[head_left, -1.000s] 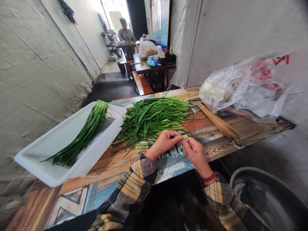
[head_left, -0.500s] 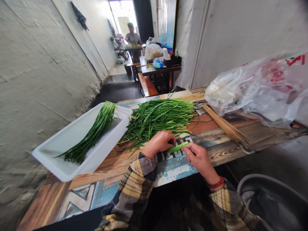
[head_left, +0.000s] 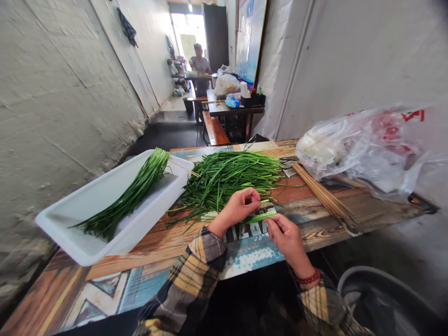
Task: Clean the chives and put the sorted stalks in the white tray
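A thin bunch of garlic chives lies level above the near part of the table. My right hand pinches its pale stem ends between thumb and fingers. Just above this bunch is my left hand, fingers curled in towards the thumb; whatever is between its fingertips is hidden. Behind both hands spreads a large loose pile of garlic chives, stems pointing right. In a white plastic tray on the left rests a thick bundle of chives, with thin skewers sticking out past the tray's rim.
Many wooden skewers lie on the right of the wood-patterned table. Behind them sits a clear plastic bag. A grey tub stands below the table's right edge. Farther back, a person sits at another table.
My left hand has lifted slightly and its fingers have shifted off the small bunch. My right hand keeps its pinch on the stems. The view has tilted upward a little.
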The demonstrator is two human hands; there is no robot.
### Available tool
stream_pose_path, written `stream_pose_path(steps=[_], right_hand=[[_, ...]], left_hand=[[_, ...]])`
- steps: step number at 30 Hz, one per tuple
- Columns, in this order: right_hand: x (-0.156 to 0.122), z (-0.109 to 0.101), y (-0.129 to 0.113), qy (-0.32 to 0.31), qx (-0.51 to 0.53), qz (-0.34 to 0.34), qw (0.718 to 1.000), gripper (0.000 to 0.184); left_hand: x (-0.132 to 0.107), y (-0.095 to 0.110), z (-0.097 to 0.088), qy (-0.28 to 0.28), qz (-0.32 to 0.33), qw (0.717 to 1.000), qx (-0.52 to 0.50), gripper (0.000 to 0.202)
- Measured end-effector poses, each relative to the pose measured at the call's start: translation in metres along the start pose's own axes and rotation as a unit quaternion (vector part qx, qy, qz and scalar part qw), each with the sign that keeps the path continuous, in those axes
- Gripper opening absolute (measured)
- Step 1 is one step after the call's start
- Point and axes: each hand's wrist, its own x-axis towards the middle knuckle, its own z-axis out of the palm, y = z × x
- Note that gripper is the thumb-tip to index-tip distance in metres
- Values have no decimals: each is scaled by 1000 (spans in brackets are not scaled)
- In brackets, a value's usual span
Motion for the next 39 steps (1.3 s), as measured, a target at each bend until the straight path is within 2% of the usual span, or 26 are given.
stream_pose_path(steps=[4,8,16,25,39], right_hand=[[0,0,0,20,41,16,999,26],[-1,0,0,38,51,30,998,34],[0,0,-2,47,48,32,997,36],[0,0,-1,55,39,44,997,41],[0,-1,-2,50,28,41,997,39]], left_hand=[[-1,3,10,-6,-8,1000,3,11],[-1,2,14,-8,9,1000,17,14],[0,-2,14,4,26,998,57,14],[0,-1,13,14,16,999,49,14],[0,3,13,17,10,999,31,14]])
